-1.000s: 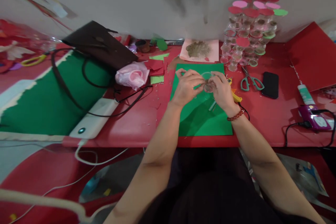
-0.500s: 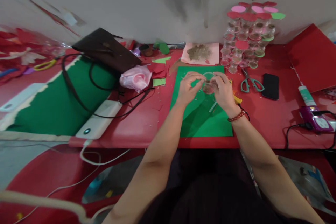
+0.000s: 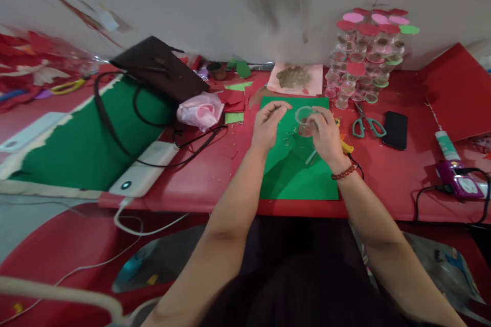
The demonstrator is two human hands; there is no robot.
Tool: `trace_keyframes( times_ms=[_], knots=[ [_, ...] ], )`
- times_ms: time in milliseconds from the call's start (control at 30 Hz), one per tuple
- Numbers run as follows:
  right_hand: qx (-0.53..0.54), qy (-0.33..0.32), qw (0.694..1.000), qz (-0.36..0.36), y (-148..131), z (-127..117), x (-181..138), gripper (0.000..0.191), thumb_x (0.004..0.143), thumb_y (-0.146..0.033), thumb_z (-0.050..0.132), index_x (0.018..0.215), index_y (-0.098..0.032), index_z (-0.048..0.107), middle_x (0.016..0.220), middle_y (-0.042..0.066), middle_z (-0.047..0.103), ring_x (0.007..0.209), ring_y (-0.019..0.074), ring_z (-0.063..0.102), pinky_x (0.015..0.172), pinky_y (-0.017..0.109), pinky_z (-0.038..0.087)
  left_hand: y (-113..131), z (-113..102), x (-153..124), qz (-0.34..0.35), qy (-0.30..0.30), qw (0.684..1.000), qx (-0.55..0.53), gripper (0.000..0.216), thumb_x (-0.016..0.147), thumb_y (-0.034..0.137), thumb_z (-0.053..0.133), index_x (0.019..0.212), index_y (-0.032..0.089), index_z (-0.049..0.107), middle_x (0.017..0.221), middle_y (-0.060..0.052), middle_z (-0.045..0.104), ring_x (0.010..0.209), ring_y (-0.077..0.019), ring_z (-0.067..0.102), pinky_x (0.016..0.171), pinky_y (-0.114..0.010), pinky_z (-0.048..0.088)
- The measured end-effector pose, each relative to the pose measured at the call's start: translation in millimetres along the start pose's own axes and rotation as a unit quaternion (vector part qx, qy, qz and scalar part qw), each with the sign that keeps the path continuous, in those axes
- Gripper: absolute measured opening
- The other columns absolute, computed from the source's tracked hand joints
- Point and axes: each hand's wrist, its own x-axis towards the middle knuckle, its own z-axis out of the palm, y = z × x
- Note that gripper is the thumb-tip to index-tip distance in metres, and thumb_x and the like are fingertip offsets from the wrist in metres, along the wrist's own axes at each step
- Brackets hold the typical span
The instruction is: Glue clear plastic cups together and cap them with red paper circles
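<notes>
Over the green sheet (image 3: 299, 181), my right hand (image 3: 325, 135) grips a small clear plastic cup (image 3: 304, 116) by its right side. The cup has a round rim and something brownish towards its base. My left hand (image 3: 269, 125) is apart from the cup, to its left, with thumb and fingertips pinched together. Whatever the pinch holds, if anything, is too small to make out. Small pale scraps lie on the sheet between the hands. Below the cup rests a pale thin strip (image 3: 310, 156). A yellow-handled tool (image 3: 347, 147) with a black cord lies partly hidden behind my right hand.
Stacked clear cups with coloured paper discs (image 3: 362, 61) stand at the back right. Scissors (image 3: 368, 125) and a phone (image 3: 395, 130) lie right of the sheet. Brown material on pink paper (image 3: 295, 79) sits behind. Leftward are a dark bag (image 3: 161, 69), pink cloth (image 3: 200, 111) and a power bank (image 3: 143, 173).
My left hand has moved left, away from the cup, its fingertips still pinched. My right hand keeps the cup in nearly the same place. The view has shifted slightly.
</notes>
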Motion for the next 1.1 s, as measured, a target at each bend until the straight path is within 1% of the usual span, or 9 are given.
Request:
trace_keyframes(
  times_ms=[133, 233, 367, 467, 533, 600, 667, 833, 1100],
  knots=[
    [0.009, -0.012, 1.0, 0.006, -0.4, 0.3, 0.9, 0.019, 0.099, -0.014, 0.049, 0.1, -0.025, 0.064, 0.141, 0.014, 0.061, 0.124, 0.0254, 0.068, 0.096, 0.045, 0.064, -12.1, -9.0, 7.5, -0.04, 0.085, 0.995, 0.042, 0.031, 0.105, 0.04, 0.037, 0.085, 0.026, 0.055, 0.098, -0.005, 0.073, 0.1, -0.0176, 0.07, 0.085, -0.034, 0.053],
    [0.008, -0.009, 1.0, 0.007, -1.1, 0.7, 1.5, 0.018, 0.1, -0.016, 0.05, 0.099, -0.025, 0.065, 0.139, 0.013, 0.062, 0.123, 0.0252, 0.068, 0.097, 0.045, 0.064, -17.2, -11.1, 8.8, -0.053, 0.104, 0.992, 0.057, 0.04, 0.107, 0.047, 0.038, 0.077, 0.025, 0.051, 0.088, -0.004, 0.069, 0.092, -0.0185, 0.068, 0.087, -0.035, 0.052],
    [-0.005, -0.007, 1.0, 0.0, -1.4, 0.0, 2.0, 0.02, 0.099, -0.015, 0.05, 0.099, -0.026, 0.066, 0.138, 0.012, 0.063, 0.124, 0.0238, 0.067, 0.098, 0.044, 0.063, -13.6, -10.8, 5.5, -0.031, 0.062, 0.994, 0.088, 0.04, 0.101, 0.057, 0.054, 0.079, 0.024, 0.057, 0.089, -0.004, 0.068, 0.093, -0.0206, 0.066, 0.09, -0.037, 0.052],
    [-0.007, -0.011, 1.0, 0.001, -2.1, -1.4, 2.1, 0.018, 0.098, -0.014, 0.052, 0.099, -0.024, 0.066, 0.138, 0.013, 0.063, 0.121, 0.0241, 0.068, 0.095, 0.043, 0.064, -3.7, -12.9, 3.2, 0.012, 0.015, 0.99, 0.143, 0.032, 0.091, 0.055, 0.071, 0.105, 0.026, 0.068, 0.116, -0.007, 0.07, 0.11, -0.0239, 0.065, 0.093, -0.038, 0.052],
    [0.0, -0.01, 1.0, 0.002, -3.0, -2.4, 2.1, 0.017, 0.098, -0.013, 0.053, 0.099, -0.023, 0.066, 0.139, 0.014, 0.063, 0.119, 0.0246, 0.069, 0.094, 0.043, 0.063, 5.1, -14.1, 2.0, 0.051, -0.039, 0.983, 0.172, 0.032, 0.09, 0.051, 0.074, 0.113, 0.028, 0.072, 0.126, -0.006, 0.068, 0.121, -0.0258, 0.062, 0.102, -0.042, 0.05],
    [0.005, -0.008, 1.0, 0.003, -3.8, -3.1, 2.0, 0.017, 0.098, -0.013, 0.052, 0.1, -0.023, 0.066, 0.139, 0.015, 0.063, 0.121, 0.0251, 0.068, 0.094, 0.043, 0.063, 13.9, -13.4, 0.5, 0.077, -0.093, 0.974, 0.193, 0.024, 0.092, 0.049, 0.073, 0.106, 0.03, 0.077, 0.126, -0.005, 0.069, 0.125, -0.0265, 0.059, 0.112, -0.046, 0.044],
    [0.007, -0.007, 1.0, 0.004, -4.3, -3.4, 1.8, 0.019, 0.097, -0.011, 0.052, 0.102, -0.023, 0.066, 0.14, 0.015, 0.063, 0.121, 0.0251, 0.069, 0.094, 0.043, 0.063, 20.8, -10.6, -1.5, 0.088, -0.12, 0.966, 0.212, 0.019, 0.09, 0.048, 0.076, 0.097, 0.031, 0.081, 0.123, -0.004, 0.071, 0.126, -0.027, 0.057, 0.115, -0.048, 0.041],
    [-0.002, -0.015, 1.0, 0.0, -4.9, -2.4, 1.3, 0.02, 0.096, -0.012, 0.051, 0.104, -0.024, 0.065, 0.14, 0.014, 0.063, 0.116, 0.0252, 0.071, 0.092, 0.044, 0.064, 25.3, -3.3, -5.6, 0.102, -0.129, 0.96, 0.227, 0.02, 0.088, 0.048, 0.079, 0.082, 0.029, 0.081, 0.115, -0.004, 0.074, 0.12, -0.0269, 0.056, 0.109, -0.05, 0.042],
    [-0.015, -0.037, 0.999, -0.009, -9.3, -0.5, 0.1, 0.021, 0.098, -0.013, 0.05, 0.102, -0.026, 0.066, 0.139, 0.011, 0.065, 0.117, 0.0237, 0.069, 0.092, 0.042, 0.065, 19.2, -4.1, -4.3, 0.104, -0.14, 0.968, 0.181, 0.015, 0.087, 0.036, 0.078, 0.074, 0.027, 0.079, 0.093, -0.003, 0.076, 0.107, -0.0252, 0.062, 0.101, -0.049, 0.048]
  ],
)
